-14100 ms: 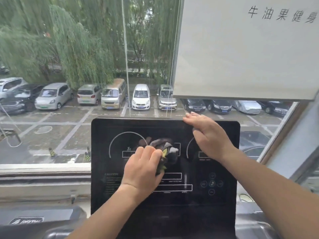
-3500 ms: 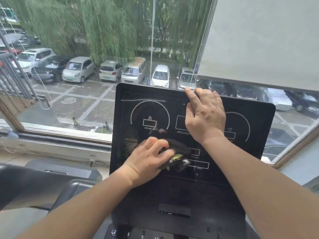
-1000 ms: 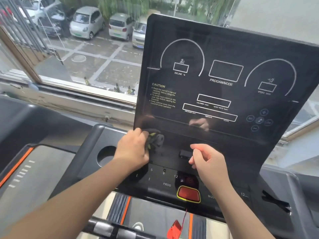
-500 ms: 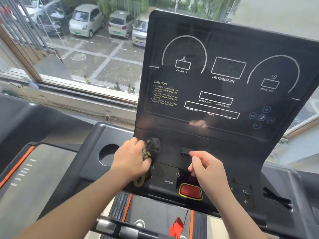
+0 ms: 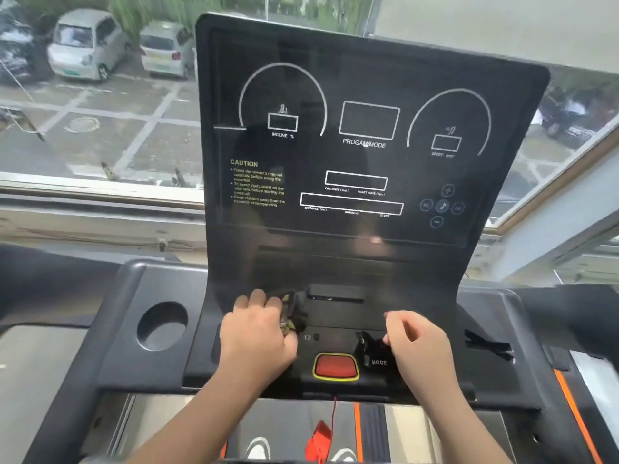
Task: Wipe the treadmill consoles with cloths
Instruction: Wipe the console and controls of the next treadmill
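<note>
One glossy black treadmill console, one dark crumpled cloth, one yellow-rimmed red button, two hands: left hand, right hand.

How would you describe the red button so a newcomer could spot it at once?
Find the tall black treadmill console by the window. On its lower ledge, between the left hand, holding a cloth, and the right hand, sits the red button. Its yellow rim sets it apart from neighbouring black keys.
</note>
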`<act>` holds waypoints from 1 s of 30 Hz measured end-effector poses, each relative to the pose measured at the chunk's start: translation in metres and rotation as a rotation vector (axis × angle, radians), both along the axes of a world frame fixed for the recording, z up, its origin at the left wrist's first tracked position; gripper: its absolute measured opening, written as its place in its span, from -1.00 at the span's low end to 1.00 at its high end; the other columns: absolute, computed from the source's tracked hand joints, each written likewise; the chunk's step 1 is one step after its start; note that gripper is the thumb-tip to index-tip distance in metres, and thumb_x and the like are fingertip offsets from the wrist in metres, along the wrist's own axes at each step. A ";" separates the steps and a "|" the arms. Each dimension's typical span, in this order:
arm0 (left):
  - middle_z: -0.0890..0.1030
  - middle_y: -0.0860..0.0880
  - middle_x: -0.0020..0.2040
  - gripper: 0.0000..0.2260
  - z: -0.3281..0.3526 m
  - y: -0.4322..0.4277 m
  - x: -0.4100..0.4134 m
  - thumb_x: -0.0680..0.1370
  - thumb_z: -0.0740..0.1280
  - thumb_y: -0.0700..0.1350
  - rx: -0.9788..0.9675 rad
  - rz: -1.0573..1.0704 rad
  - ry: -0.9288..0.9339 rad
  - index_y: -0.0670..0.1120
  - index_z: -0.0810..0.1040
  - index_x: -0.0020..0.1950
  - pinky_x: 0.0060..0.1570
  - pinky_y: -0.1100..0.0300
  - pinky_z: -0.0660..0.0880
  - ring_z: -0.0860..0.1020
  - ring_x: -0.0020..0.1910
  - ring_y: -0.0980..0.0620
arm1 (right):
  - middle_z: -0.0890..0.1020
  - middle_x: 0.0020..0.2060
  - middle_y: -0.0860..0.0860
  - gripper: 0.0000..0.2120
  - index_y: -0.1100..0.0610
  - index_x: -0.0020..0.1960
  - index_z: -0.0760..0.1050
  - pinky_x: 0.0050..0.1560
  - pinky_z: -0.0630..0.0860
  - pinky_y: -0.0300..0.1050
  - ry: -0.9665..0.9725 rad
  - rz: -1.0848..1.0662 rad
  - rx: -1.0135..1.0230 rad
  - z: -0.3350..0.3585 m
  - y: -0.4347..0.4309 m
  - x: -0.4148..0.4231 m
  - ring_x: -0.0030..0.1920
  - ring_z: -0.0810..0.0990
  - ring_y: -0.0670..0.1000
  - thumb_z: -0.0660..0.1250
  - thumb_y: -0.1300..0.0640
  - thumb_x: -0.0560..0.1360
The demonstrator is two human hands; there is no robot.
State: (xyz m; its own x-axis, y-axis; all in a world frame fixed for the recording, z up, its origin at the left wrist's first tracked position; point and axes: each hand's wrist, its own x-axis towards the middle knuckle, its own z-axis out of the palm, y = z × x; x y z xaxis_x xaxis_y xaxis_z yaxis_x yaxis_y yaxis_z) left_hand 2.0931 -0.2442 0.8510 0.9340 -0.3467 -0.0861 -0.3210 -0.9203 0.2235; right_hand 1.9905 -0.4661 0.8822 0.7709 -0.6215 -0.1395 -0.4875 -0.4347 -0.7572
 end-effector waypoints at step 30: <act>0.51 -0.04 -0.08 -0.68 -0.018 -0.236 -0.122 0.23 0.39 0.13 -0.087 -0.269 -0.085 0.01 0.50 -0.11 -0.26 0.03 0.52 0.51 -0.11 -0.14 | 0.70 0.04 -0.04 -0.68 -0.17 -0.07 0.59 0.37 0.47 0.14 -0.012 -0.030 0.297 -0.043 -0.166 -0.041 0.22 0.62 0.11 0.11 -0.20 0.66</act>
State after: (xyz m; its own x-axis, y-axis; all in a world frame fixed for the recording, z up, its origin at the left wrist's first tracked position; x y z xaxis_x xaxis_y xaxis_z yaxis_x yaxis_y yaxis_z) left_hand 1.9711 -0.4799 0.8332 0.8103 -0.5853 0.0293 -0.5717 -0.7783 0.2597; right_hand 1.9493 -0.6325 0.8393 0.7554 -0.5775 -0.3097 -0.4874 -0.1792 -0.8546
